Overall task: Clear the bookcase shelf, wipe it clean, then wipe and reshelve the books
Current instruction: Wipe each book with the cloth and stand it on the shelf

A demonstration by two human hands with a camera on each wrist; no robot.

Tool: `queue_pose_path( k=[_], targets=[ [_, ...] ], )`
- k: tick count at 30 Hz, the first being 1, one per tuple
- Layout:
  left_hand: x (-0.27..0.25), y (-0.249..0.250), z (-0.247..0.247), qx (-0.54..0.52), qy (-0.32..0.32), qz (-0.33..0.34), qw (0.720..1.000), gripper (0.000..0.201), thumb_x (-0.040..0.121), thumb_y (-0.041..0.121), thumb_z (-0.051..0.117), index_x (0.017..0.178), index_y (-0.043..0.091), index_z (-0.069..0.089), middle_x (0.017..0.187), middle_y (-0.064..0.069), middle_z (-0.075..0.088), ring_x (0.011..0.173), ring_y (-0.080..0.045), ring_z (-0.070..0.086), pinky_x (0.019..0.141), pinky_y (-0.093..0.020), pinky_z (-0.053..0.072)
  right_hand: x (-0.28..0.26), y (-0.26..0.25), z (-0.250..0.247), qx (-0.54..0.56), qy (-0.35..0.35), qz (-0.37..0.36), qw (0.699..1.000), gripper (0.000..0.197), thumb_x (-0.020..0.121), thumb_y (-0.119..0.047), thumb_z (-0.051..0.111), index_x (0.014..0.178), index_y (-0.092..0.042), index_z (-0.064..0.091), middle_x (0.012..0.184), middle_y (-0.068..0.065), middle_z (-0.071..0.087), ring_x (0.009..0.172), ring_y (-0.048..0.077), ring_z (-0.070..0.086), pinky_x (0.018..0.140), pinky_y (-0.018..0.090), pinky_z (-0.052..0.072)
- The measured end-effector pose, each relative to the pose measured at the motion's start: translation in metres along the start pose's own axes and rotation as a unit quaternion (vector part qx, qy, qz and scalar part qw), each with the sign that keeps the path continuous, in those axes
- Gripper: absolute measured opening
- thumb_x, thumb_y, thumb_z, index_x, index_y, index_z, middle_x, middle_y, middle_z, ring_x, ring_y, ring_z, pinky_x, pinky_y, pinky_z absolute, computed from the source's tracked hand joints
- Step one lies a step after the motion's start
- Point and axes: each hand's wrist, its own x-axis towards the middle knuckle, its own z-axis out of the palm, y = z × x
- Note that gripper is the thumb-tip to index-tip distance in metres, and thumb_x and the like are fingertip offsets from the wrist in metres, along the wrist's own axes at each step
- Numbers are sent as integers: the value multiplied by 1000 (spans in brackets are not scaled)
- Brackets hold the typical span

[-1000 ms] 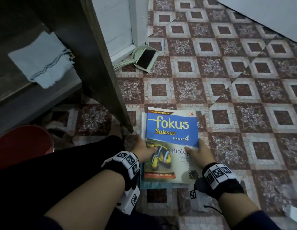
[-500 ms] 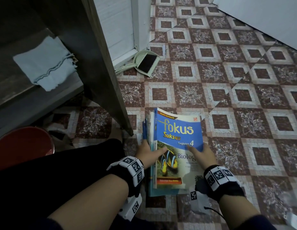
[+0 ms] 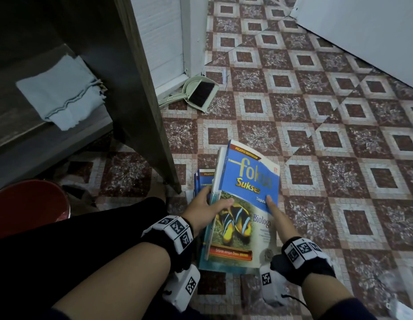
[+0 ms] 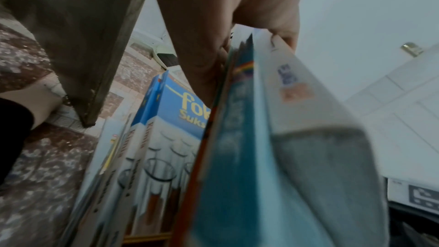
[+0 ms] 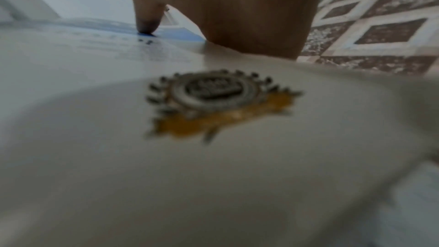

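left hand (image 3: 206, 210): fingers curled round the spine side of the top book, thumb lying across the fish pic on the cover. Left wrist cam shows the fingers (image 4: 209, 74) tucked under/behind it, so it's def gripping.
right hand (image 3: 275, 212): at approx 3 o'clock of the cover, thumb pressed flat on the blue part. Right wrist cam shows the thumb tip (image 5: 147, 23) on the cover w/ the palm at the book's right edge. Rest of the fingers are hidden behind the book, so can't tell how far they wrap.
top book (image 3: 244, 204): blue "fokus Sukses" Biology w/ a clownfish, tilted up off the pile, left edge raised, held between both hands. Bottom right corner has a round crest (image 5: 213, 99).
book pile (image 4: 164, 138): still flat on the floor under the tilted one. Top one there is another blue "fokus" cover w/ test tubes, peeking out at approx 9 o'clock of the lifted book.
bookcase shelf (image 3: 20, 125): dark wood, at approx 10 o'clock of the books.
cloth (image 3: 62, 98): pale blue, folded, lying on the shelf.
bookcase side panel (image 3: 140, 88): stands between shelf and pile, its bottom corner just beside the books.
dustpan + brush (image 3: 196, 93): pale green, on the floor at 12 o'clock of the books, against the white door frame (image 3: 191, 35).
floor (image 3: 339, 135): maroon/white patterned tiles.
red tub (image 3: 27, 202): far left edge, approx 9 o'clock, partly behind the person's dark-clothed leg (image 3: 85, 229).
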Motion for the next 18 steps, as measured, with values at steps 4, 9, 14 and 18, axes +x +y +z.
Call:
queue_pose_path(
  k=[4,9,14,18],
  targets=[
    [0,5,5,-2,-26,24,999,115,46,79,77,143,33,38,147,4,44,130,-22,46,110,-46,37,-26,-15,0,101,-40,-26,994,38,91,-52,50,111,-23,65,104,7,73,92,28,68,95,47,49],
    [-13,18,0,-10,-33,27,999,91,64,68,75,140,27,46,136,1,56,126,-21,51,105,-38,39,-31,-14,-7,153,-38,-74,985,46,79,-52,60,115,-24,65,110,6,72,94,27,70,91,48,52],
    [-27,23,-4,-28,5,7,1000,60,90,56,54,141,32,37,139,13,44,135,-16,36,107,-34,29,-22,-6,-4,81,46,-84,992,97,64,-91,49,137,-26,48,123,4,66,96,26,70,86,53,55],
    [-19,12,-2,-32,99,20,994,76,91,60,47,152,20,25,158,-1,26,143,-23,27,113,-39,24,-40,-14,9,15,109,-162,981,73,89,-71,28,138,-20,45,120,1,64,83,11,66,61,19,50]
  ],
)
